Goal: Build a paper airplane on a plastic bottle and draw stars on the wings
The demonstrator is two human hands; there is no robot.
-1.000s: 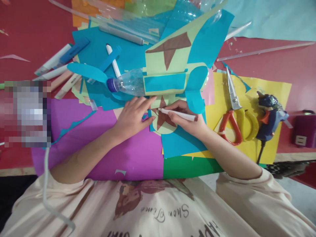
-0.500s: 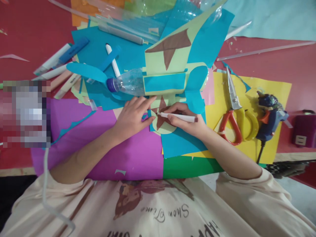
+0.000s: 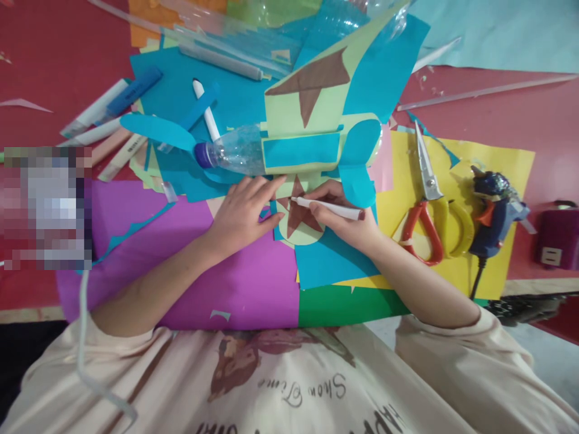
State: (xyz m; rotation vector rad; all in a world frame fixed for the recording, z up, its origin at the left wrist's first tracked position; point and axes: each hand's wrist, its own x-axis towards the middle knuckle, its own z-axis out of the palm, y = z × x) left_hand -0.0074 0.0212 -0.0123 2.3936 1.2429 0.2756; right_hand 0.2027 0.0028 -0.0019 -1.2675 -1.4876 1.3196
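Note:
A white marker with a brown end (image 3: 332, 208) is pinched in my right hand (image 3: 350, 220). Its tip touches a brown star (image 3: 299, 218) on the pale green rounded wing (image 3: 289, 229). My left hand (image 3: 248, 208) lies with fingers spread at the wing's left edge, and its palm side is hidden. Above both hands is a model plane made from a clear plastic bottle (image 3: 239, 150) with a purple cap (image 3: 204, 155) and a blue paper propeller (image 3: 158, 131). Its upper wing (image 3: 332, 111) carries another brown star, and the blue paper tail (image 3: 360, 157) is at the right.
Right of my hands, scissors (image 3: 427, 199) and a blue glue gun (image 3: 493, 211) lie on yellow paper (image 3: 511, 157). Several markers (image 3: 122, 99) lie at upper left. Purple paper (image 3: 226, 283) covers the table's near side. A pixelated object (image 3: 47, 208) is at far left.
The marker tip has shifted slightly up and right over the star, and my right hand has drawn a little to the right, uncovering more of it. My left hand stays put.

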